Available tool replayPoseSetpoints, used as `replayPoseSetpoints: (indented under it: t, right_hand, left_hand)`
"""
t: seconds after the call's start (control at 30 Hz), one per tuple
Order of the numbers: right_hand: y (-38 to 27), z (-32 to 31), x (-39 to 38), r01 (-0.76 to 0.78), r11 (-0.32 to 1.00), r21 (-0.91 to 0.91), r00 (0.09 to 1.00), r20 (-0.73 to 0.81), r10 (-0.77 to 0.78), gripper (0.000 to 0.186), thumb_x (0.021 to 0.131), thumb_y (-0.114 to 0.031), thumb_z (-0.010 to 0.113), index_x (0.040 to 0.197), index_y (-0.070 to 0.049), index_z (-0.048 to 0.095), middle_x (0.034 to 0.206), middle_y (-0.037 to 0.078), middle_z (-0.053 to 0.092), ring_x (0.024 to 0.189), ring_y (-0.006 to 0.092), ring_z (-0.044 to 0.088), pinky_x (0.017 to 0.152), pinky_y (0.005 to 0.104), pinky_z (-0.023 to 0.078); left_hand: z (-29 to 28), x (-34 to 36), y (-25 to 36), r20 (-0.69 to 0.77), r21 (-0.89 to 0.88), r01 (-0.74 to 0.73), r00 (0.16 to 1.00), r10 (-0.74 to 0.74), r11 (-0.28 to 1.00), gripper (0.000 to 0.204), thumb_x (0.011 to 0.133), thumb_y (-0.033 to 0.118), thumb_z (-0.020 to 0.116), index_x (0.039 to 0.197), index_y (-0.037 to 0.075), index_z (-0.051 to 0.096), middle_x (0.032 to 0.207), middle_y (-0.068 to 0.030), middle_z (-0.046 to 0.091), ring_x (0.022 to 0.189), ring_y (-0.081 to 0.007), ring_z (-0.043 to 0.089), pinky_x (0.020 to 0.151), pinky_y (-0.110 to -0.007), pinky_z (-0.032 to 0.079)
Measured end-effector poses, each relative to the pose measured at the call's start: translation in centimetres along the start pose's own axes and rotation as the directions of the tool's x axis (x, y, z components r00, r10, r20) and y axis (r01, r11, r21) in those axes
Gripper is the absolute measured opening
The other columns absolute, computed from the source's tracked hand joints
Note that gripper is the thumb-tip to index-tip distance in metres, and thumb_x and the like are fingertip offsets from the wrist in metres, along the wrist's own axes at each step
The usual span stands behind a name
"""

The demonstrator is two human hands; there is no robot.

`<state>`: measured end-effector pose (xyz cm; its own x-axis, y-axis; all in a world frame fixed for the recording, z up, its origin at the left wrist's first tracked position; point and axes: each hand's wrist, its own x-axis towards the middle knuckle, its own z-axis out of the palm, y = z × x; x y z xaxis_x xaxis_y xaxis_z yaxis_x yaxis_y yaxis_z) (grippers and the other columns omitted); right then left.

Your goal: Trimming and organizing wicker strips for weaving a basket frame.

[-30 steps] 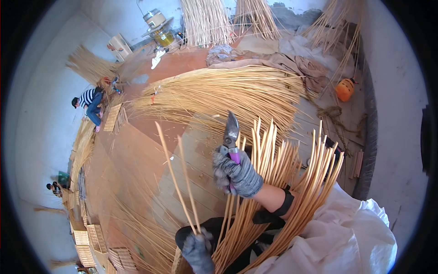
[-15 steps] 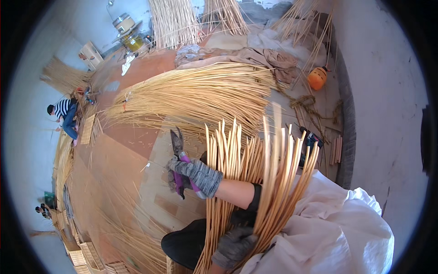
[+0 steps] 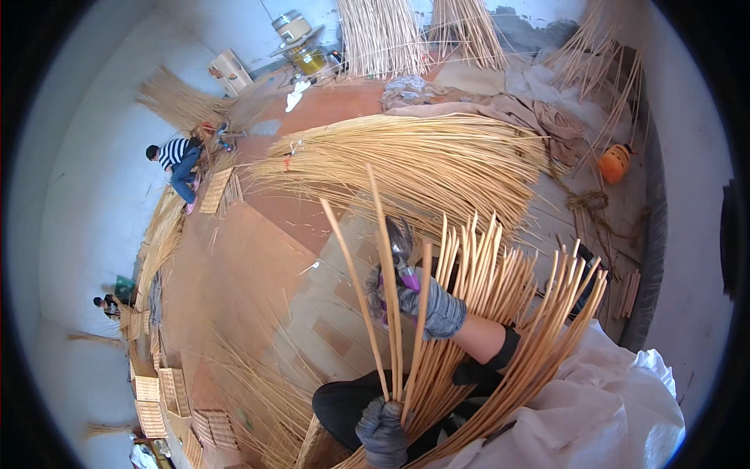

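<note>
Room: pale, worn walls, curved by the lens.
Floor: reddish-brown sheeting beside grey boards, strewn with thin stalks and chips.
Heap: long yellow rods, tied near the left end, fanned toward the right, lying beyond the hands.
Standing bundles: pale rods, upright against the far wall.
Co-workers: one person in a striped top, bent over by the left wall; a second person, nearer, small in view.
Sheet: white cloth, crumpled, lower right.
Stock in hand's reach: peeled rods, a dense upright bunch around the right forearm, tips up.
Containers: open slatted basket, lower left, box-shaped, contents too small to tell; slatted box just beside it.
Apparatus: drum-like unit, yellow below, by the far wall.
Round article: orange, pumpkin-like, on the floor near a coil of rope.
Left hand: grey glove, closed round the lower ends of several loose rods, which rise in front of the other hand.
Right hand: grey glove, clenched on purple-handled pruners, blades up, partly hidden behind the rods; whether the blades are parted, cannot tell.
</note>
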<state>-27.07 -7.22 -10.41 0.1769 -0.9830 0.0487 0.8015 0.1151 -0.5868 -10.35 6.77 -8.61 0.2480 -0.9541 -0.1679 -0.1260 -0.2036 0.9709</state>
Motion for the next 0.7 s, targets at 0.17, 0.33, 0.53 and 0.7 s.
replayPoseSetpoints:
  t: [0.17, 0.33, 0.53, 0.7]
  right_hand:
    - [-0.6, 0.6, -0.1, 0.240, 0.970, -0.035, 0.969, 0.073, -0.237, 0.033, 0.073, -0.029, 0.061, 0.091, -0.003, 0.052, 0.075, 0.000, 0.052, 0.068, 0.0095, 0.049, 0.060, 0.0232, 0.042]
    - [-1.6, -0.2, -0.5, 0.447, 0.646, -0.619, 0.887, 0.214, -0.409, 0.020, 0.076, -0.018, 0.055, 0.092, -0.006, 0.051, 0.077, 0.004, 0.053, 0.062, 0.0109, 0.049, 0.053, 0.0240, 0.043]
    - [-0.2, 0.5, -0.7, 0.462, 0.743, -0.485, 0.880, 0.146, -0.452, 0.016, 0.080, -0.015, 0.050, 0.093, -0.004, 0.049, 0.075, 0.001, 0.051, 0.063, 0.0103, 0.050, 0.053, 0.0211, 0.044]
    - [-1.2, 0.4, -0.5, 0.216, 0.952, 0.217, 0.975, -0.003, -0.221, 0.017, 0.080, -0.016, 0.052, 0.092, -0.004, 0.048, 0.074, 0.000, 0.051, 0.058, 0.0084, 0.050, 0.051, 0.0183, 0.043]
  left_hand:
    - [0.0, -0.1, -1.3, -0.020, 0.061, -0.090, 0.996, 0.091, 0.994, 0.022, 0.075, 0.020, 0.060, 0.080, -0.001, 0.056, 0.062, -0.0071, 0.056, 0.049, -0.0127, 0.052, 0.042, -0.024, 0.043]
    - [0.0, 0.2, -1.4, -0.051, 0.143, -0.139, 0.988, 0.148, 0.980, 0.022, 0.076, 0.020, 0.059, 0.079, -0.002, 0.055, 0.061, -0.0069, 0.055, 0.048, -0.0134, 0.051, 0.041, -0.024, 0.042]
    - [-0.2, 1.0, -1.9, -0.047, 0.079, -0.081, 0.995, 0.085, 0.994, 0.025, 0.077, 0.023, 0.056, 0.079, -0.002, 0.055, 0.057, -0.0080, 0.053, 0.045, -0.0130, 0.049, 0.038, -0.023, 0.039]
    - [-1.1, -0.1, -1.6, 0.042, 0.530, -0.480, 0.838, 0.544, 0.699, 0.024, 0.079, 0.026, 0.053, 0.074, 0.002, 0.054, 0.065, -0.0108, 0.054, 0.050, -0.0187, 0.045, 0.046, -0.030, 0.036]
